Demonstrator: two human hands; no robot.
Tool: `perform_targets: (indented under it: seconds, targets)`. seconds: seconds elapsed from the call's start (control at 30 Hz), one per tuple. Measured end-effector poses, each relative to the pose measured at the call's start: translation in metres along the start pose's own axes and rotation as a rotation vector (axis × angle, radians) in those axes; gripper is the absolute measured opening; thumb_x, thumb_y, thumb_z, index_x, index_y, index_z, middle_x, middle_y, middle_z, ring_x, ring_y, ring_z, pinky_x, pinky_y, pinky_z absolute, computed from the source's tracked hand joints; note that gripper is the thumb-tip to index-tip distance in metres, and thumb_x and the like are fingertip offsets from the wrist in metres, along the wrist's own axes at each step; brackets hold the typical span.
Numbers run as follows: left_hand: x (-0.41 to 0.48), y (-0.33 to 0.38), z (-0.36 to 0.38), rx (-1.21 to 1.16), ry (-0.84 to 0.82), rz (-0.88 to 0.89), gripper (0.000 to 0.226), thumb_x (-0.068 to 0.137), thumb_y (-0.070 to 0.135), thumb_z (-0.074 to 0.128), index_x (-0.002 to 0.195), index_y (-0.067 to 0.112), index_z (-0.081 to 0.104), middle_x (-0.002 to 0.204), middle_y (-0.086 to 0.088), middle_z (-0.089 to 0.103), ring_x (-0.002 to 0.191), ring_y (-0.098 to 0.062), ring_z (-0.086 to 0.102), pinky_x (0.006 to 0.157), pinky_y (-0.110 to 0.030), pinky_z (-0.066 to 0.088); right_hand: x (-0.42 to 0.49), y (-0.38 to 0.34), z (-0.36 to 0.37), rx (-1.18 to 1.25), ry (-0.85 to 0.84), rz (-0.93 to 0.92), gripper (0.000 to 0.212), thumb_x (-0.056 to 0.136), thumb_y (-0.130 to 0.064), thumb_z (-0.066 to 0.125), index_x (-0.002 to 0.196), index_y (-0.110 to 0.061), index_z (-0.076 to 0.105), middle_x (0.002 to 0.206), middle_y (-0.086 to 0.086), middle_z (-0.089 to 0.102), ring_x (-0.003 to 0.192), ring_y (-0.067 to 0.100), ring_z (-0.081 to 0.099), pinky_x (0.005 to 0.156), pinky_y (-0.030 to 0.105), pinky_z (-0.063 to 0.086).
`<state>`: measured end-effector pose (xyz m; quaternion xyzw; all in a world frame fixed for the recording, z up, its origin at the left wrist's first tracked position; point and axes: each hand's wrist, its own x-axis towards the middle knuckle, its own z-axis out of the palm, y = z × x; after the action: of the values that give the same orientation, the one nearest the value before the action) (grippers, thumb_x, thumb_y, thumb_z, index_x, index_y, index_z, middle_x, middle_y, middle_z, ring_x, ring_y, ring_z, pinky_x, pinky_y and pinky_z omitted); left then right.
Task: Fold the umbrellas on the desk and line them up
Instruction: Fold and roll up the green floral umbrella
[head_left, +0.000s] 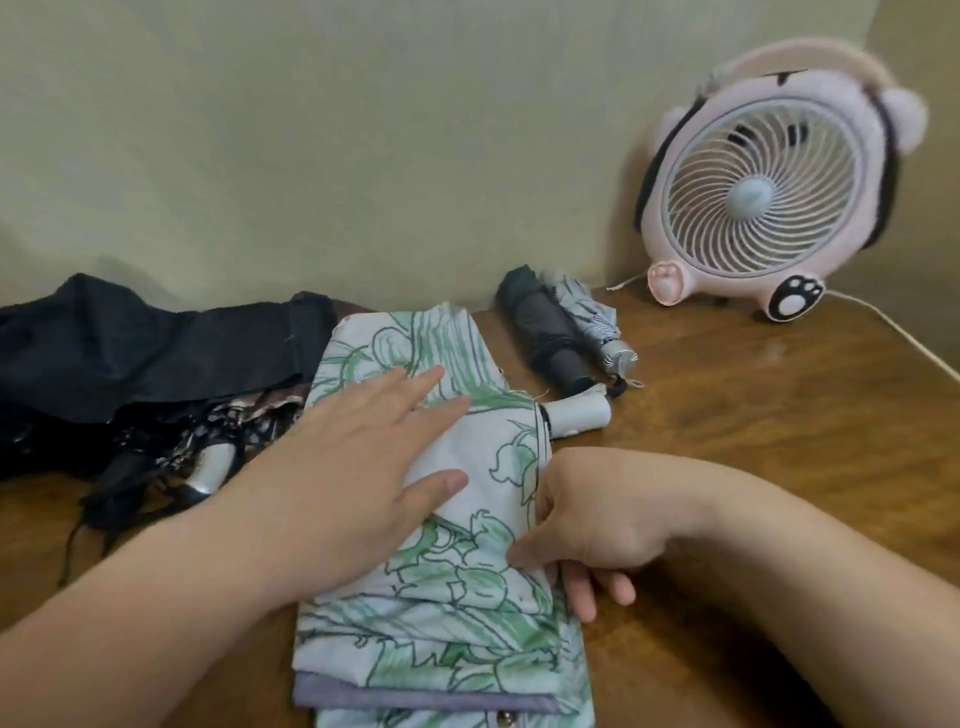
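A white umbrella with a green leaf print (457, 587) lies flattened in the middle of the wooden desk (779, 426), its white handle (576, 413) pointing right. My left hand (358, 467) rests flat on its canopy with fingers spread. My right hand (587, 525) pinches the canopy's right edge, fingers tucked under the fabric. Two folded umbrellas lie side by side behind it: a dark grey one (545, 332) and a pale patterned one (597, 322). To the left, a black umbrella (130, 353) and a dark flowered one with a silver handle (213, 457) lie loose and rumpled.
A pink animal-shaped desk fan (763, 187) stands at the back right against the wall, its white cord (904, 332) trailing across the desk to the right. Bare wood shows on the right side of the desk.
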<state>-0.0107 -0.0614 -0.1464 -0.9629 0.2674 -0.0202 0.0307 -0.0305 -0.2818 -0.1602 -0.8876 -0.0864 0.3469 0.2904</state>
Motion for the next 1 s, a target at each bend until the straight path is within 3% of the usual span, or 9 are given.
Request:
perform_targets:
  seconds: [0.1,0.23,0.3,0.33,0.43,0.57,0.73,0.9,1.0]
  targets:
    - [0.028,0.009,0.022,0.042,-0.077,0.027,0.070,0.087,0.078,-0.005,0.147,0.053,-0.030,0.164,0.016,-0.030,0.155,-0.015,-0.024,0.126,-0.038,-0.010,-0.001,0.002,0.001,-0.010,-0.008,-0.021,0.039,0.100,-0.030,0.057,0.064,-0.014,0.064,0.059,-0.002,0.069,0.037,0.006,0.052,0.104,0.046,0.050]
    - [0.029,0.014,0.049,0.112,-0.061,-0.001,0.068,0.077,0.080,-0.021,0.136,0.057,-0.046,0.159,0.015,-0.043,0.151,-0.018,-0.034,0.126,-0.046,-0.012,0.000,0.006,-0.002,-0.022,-0.025,-0.047,0.034,0.100,-0.028,0.055,0.071,-0.014,0.065,0.063,0.000,0.070,0.039,0.006,0.054,0.103,0.044,0.051]
    - [0.029,0.016,0.049,0.102,-0.050,-0.009,0.065,0.078,0.079,-0.021,0.136,0.061,-0.042,0.156,0.018,-0.045,0.150,-0.017,-0.035,0.126,-0.047,-0.013,0.000,0.009,-0.005,-0.025,-0.036,-0.062,0.032,0.100,-0.027,0.055,0.073,-0.014,0.065,0.067,0.001,0.071,0.041,0.007,0.056,0.094,0.042,0.055]
    - [0.029,0.017,0.048,0.090,-0.046,-0.011,0.063,0.078,0.079,-0.021,0.136,0.064,-0.040,0.153,0.021,-0.047,0.151,-0.016,-0.034,0.125,-0.047,-0.013,0.001,0.011,-0.007,-0.014,-0.039,-0.067,0.032,0.100,-0.027,0.056,0.073,-0.014,0.065,0.067,0.002,0.071,0.041,0.008,0.056,0.082,0.039,0.057]
    - [0.027,0.019,0.049,0.047,-0.035,-0.002,0.059,0.078,0.080,-0.019,0.135,0.071,-0.034,0.150,0.027,-0.045,0.153,-0.012,-0.029,0.125,-0.047,-0.012,0.001,0.013,-0.011,0.018,-0.037,-0.063,0.031,0.100,-0.026,0.058,0.072,-0.013,0.064,0.062,0.001,0.069,0.040,0.010,0.054,0.053,0.028,0.038]
    - [0.023,0.017,0.050,0.040,-0.021,0.012,0.061,0.080,0.082,-0.015,0.137,0.071,-0.031,0.159,0.023,-0.037,0.152,-0.007,-0.027,0.125,-0.043,-0.014,0.000,0.012,-0.007,-0.004,-0.039,-0.062,0.030,0.099,-0.025,0.057,0.073,-0.013,0.063,0.057,0.000,0.068,0.039,0.008,0.055,0.052,0.025,0.038]
    - [0.006,0.018,0.050,0.015,-0.055,-0.038,0.067,0.085,0.085,-0.004,0.142,0.065,-0.032,0.147,0.026,-0.053,0.141,-0.004,-0.046,0.124,-0.047,-0.018,-0.003,0.008,-0.008,-0.026,-0.036,-0.051,0.028,0.098,-0.026,0.056,0.074,-0.014,0.064,0.060,-0.001,0.068,0.040,0.006,0.056,0.048,0.020,0.039]
    - [0.001,0.018,0.056,-0.003,-0.044,-0.043,0.069,0.092,0.082,0.008,0.146,0.061,-0.029,0.148,0.021,-0.055,0.140,-0.010,-0.049,0.122,-0.051,-0.021,-0.006,0.006,-0.010,-0.064,-0.042,-0.022,0.031,0.099,-0.030,0.056,0.075,-0.013,0.066,0.065,0.001,0.071,0.041,0.006,0.056,0.056,0.015,0.044]
    - [0.001,0.015,0.057,-0.089,-0.042,-0.015,0.062,0.095,0.080,0.015,0.148,0.067,-0.014,0.152,0.022,-0.050,0.141,-0.011,-0.049,0.120,-0.051,-0.025,-0.007,0.005,-0.012,-0.054,-0.056,-0.024,0.030,0.101,-0.029,0.055,0.081,-0.011,0.067,0.066,0.001,0.072,0.043,0.007,0.058,0.046,0.010,0.040]
